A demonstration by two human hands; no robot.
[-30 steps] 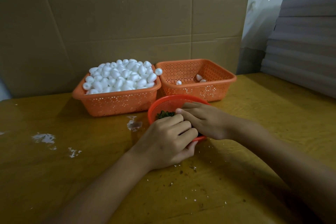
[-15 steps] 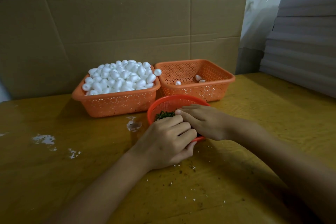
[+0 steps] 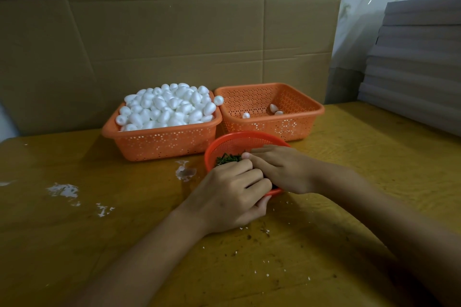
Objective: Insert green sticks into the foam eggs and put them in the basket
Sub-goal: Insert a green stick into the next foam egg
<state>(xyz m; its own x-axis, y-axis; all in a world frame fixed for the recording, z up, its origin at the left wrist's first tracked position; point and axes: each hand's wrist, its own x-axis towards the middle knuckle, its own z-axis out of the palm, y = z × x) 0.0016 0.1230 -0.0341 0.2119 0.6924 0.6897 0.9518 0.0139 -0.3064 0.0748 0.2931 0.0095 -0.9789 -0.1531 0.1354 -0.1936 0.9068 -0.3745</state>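
- Sticks, a dark green heap, lie in a round red bowl near the middle of the desk. Only the heap's left part shows, and both hands hide the rest.
- Left hand sits at the bowl's near rim with fingers curled and thumb below the rim. I cannot tell what it grips, if anything.
- Right hand comes in from the right, fingers laid over the left knuckles and thumb tip just beside the sticks. Whether it pinches one is hidden.
- Eggs, white, are heaped above the rim of the left basket.
- Right basket, just beside it toward the desk's back edge, holds three eggs. They are too small to tell whether they carry sticks.
- Cardboard stands behind the baskets.
- Grey sheets are stacked at the right edge and cut off by the frame.
- White crumbs lie on the desk's left side.
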